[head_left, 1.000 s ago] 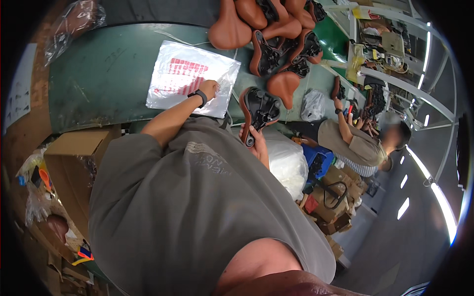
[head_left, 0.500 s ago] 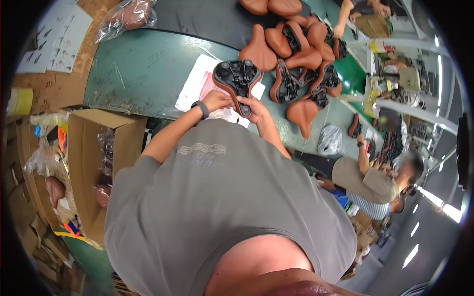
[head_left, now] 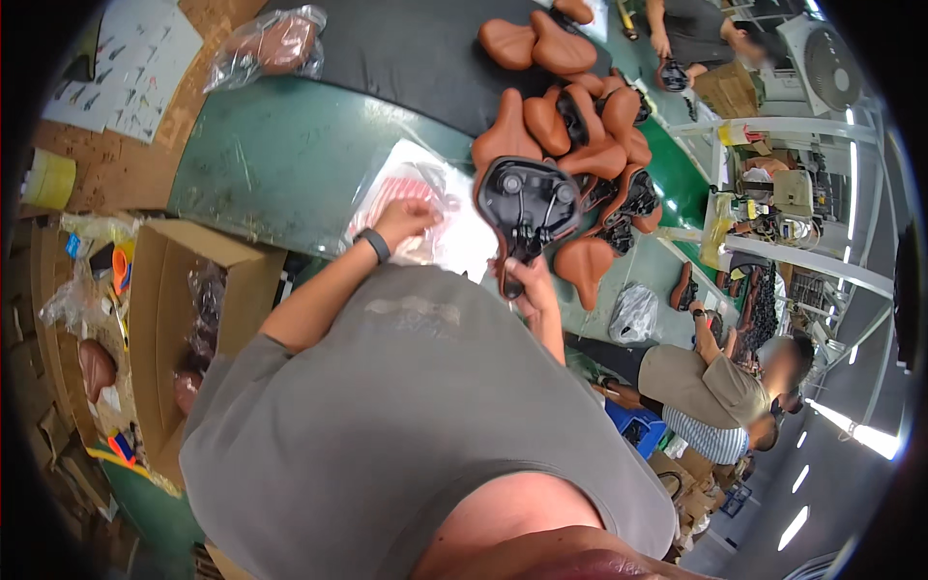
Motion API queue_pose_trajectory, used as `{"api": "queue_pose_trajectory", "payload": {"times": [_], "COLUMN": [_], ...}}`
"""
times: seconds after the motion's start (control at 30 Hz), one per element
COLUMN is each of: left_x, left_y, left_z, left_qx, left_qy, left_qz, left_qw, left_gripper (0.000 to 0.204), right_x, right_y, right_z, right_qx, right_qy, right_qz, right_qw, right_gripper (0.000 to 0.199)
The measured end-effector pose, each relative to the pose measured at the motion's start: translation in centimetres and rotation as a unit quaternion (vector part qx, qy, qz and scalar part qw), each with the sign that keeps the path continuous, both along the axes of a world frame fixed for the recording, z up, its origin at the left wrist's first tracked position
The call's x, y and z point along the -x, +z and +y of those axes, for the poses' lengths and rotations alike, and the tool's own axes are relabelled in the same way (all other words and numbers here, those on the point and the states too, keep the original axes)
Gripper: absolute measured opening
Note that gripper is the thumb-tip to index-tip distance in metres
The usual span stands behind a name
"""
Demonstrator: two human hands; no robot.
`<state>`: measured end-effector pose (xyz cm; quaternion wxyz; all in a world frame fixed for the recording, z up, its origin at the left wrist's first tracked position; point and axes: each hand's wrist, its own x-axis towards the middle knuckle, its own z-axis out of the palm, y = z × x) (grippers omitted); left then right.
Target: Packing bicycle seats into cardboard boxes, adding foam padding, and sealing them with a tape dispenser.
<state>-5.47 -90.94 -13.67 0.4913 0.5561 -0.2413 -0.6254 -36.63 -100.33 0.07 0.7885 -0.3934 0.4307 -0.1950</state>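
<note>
In my right hand (head_left: pixel 535 288) is a brown bicycle saddle (head_left: pixel 517 205), gripped by its narrow nose. Its black underside with rails and springs faces up toward me. My left hand (head_left: pixel 406 222), with a dark band on the wrist, is at a stack of clear plastic bags (head_left: pixel 396 189) with red print on the green table. The fingers look pinched on the top bag's edge. Beyond the held saddle lies a heap of brown saddles (head_left: pixel 580 126), some top up and others showing black undersides. The held saddle hides part of this heap.
A bagged saddle (head_left: pixel 280 43) lies at the far left beside a black mat (head_left: pixel 396 48). An open cardboard box (head_left: pixel 159 290) with wrapped saddles stands at my left. A crumpled plastic bag (head_left: pixel 634 314) lies right of the heap. Co-workers (head_left: pixel 701 372) are at the right.
The saddle has moved right, away from the left hand, and now only my right hand holds it. My left hand has let go of it and shifted left onto the plastic bags.
</note>
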Motion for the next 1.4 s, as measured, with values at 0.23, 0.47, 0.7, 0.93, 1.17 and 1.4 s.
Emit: {"api": "queue_pose_trajectory", "payload": {"times": [0.23,0.47,0.7,0.93,1.17,1.4], "left_x": [1.7,-9.5,-1.9,-6.0,-9.2,-23.5], "left_y": [4.8,7.8,17.6,21.1,22.2,17.2], "left_z": [0.7,3.4,-7.1,-14.3,-19.4,-13.3], "left_qx": [-0.005,0.014,0.183,0.128,0.205,0.151], "left_qy": [-0.079,0.278,0.038,-0.048,0.085,0.564], "left_qz": [0.113,0.41,-0.207,-0.335,-0.494,-0.583], "left_qw": [0.99,0.869,0.96,0.932,0.841,0.565], "left_gripper": [0.025,0.027,0.026,0.019,0.014,0.027], "right_x": [-7.5,-3.7,-5.1,-7.0,-7.5,25.9], "right_y": [-2.3,-3.6,1.0,1.3,-3.3,-13.5], "right_z": [-1.3,-1.3,-3.4,-8.5,-16.9,-21.9], "right_qx": [-0.143,-0.307,0.27,0.353,-0.053,0.289], "right_qy": [0.053,-0.143,0.169,0.135,0.054,0.006], "right_qz": [-0.067,-0.279,0.208,0.11,-0.028,0.718], "right_qw": [0.986,0.899,0.925,0.919,0.997,0.634], "right_gripper": [0.048,0.053,0.127,0.126,0.101,0.085]}}
